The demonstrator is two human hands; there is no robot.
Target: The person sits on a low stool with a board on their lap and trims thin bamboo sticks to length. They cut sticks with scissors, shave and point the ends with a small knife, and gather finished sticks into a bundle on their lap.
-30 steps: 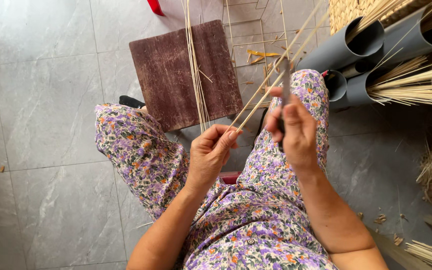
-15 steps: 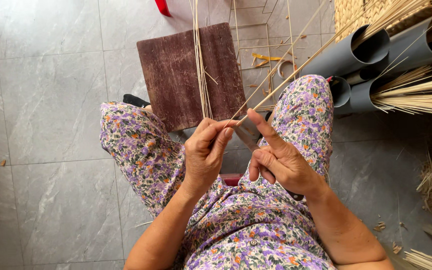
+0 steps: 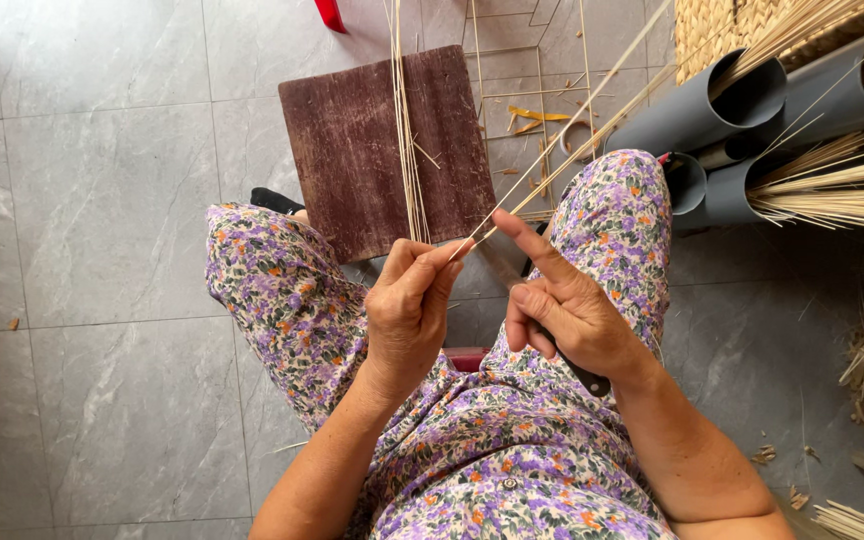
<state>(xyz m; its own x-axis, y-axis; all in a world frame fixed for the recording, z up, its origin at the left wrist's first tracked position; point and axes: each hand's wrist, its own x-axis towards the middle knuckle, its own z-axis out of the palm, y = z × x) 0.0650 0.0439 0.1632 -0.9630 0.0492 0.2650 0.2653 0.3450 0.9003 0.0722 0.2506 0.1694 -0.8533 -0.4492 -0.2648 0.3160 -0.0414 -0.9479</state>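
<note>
My left hand (image 3: 407,312) pinches the near ends of several thin pale cane strips (image 3: 408,150) between thumb and fingers. Some strips run straight away over a dark brown wooden board (image 3: 352,140); others slant up to the right (image 3: 577,125). My right hand (image 3: 564,312) is beside it over my lap, curled around a knife with a dark handle (image 3: 586,380). Its index finger points toward the pinched ends. The blade is mostly hidden behind the fingers. Both hands rest above my flower-patterned knees.
Grey plastic pipes (image 3: 697,110) holding bundles of strips lie at the right, with a woven basket (image 3: 717,30) behind them. A red object (image 3: 330,12) is at the top edge. A black shoe (image 3: 274,200) shows beside my left knee. Scraps litter the grey tile floor (image 3: 102,200).
My right hand has come down from the slanted strips to lap level with the knife. My left hand has risen and closed on the strip ends.
</note>
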